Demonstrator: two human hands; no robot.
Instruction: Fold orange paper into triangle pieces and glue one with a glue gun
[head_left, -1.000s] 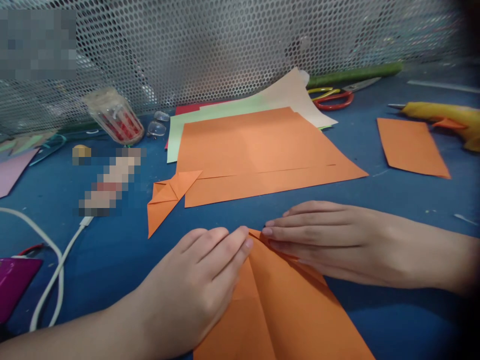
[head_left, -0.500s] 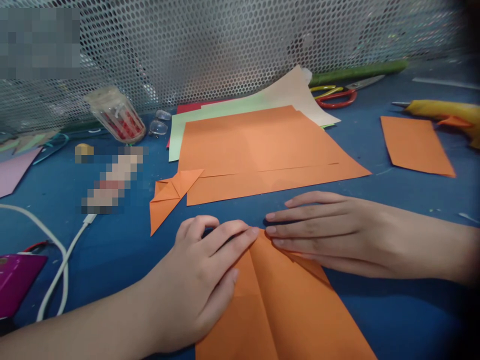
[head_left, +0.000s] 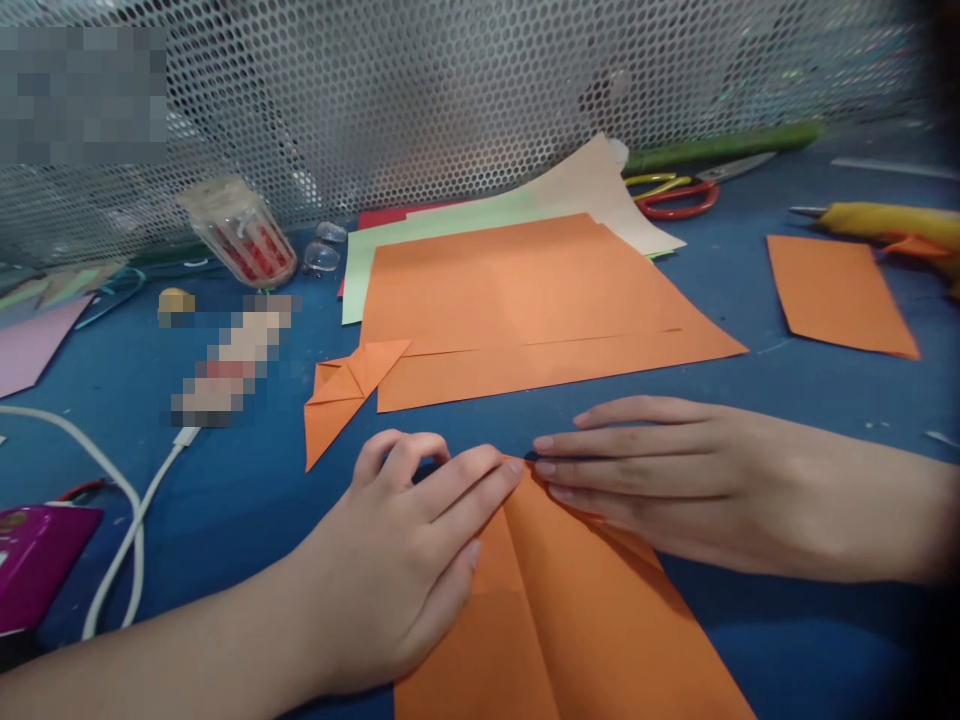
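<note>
A creased sheet of orange paper [head_left: 585, 610] lies before me, narrowing to a tip at its far end, with a long fold line down its middle. My left hand [head_left: 427, 550] is closed over the sheet's left edge, its index fingertip pressing at the tip and the last fingers curled on the table. Stretched out flat, the fingers of my right hand [head_left: 675, 475] rest along the folded right edge. Beyond my left hand sits a small folded orange paper piece [head_left: 341, 395], overlapping the corner of a flat orange sheet [head_left: 510, 290].
Green and cream sheets [head_left: 555, 190] lie under the orange stack. Red-handled scissors [head_left: 682, 205], a yellow glue gun [head_left: 877, 220] and an orange paper rectangle [head_left: 840, 295] are on the right. A clear jar [head_left: 251, 240], white cable [head_left: 112, 560] and purple object [head_left: 45, 560] stand left, before a mesh panel [head_left: 450, 100].
My right hand has shifted slightly down and to the right along the folded edge. My left hand stays at the tip. The whole view has drifted slightly.
</note>
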